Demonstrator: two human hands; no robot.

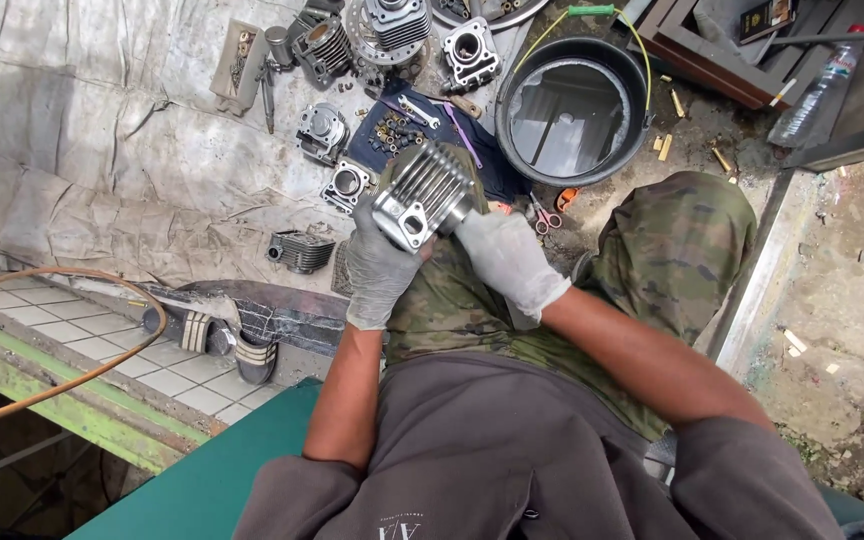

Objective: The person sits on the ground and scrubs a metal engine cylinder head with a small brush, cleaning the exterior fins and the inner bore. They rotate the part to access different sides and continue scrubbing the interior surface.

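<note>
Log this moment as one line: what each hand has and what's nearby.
left hand: grips finned engine cylinder | right hand: supports it | nearby: black bucket, engine parts on tarp

Soft, even daylight, bright overall, faint shadows only, pale sheen on the water in the bucket (572, 110) at 1 o'clock, dim corner at 7 o'clock, edges bowed by wide-angle lens, focus sharp throughout

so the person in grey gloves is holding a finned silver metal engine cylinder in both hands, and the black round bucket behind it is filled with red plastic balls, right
Not quite. The head view shows the black round bucket holding what looks like murky liquid, with no red balls in it. The rest stands: the gloved left hand and gloved right hand both hold the finned silver metal engine cylinder.
</note>
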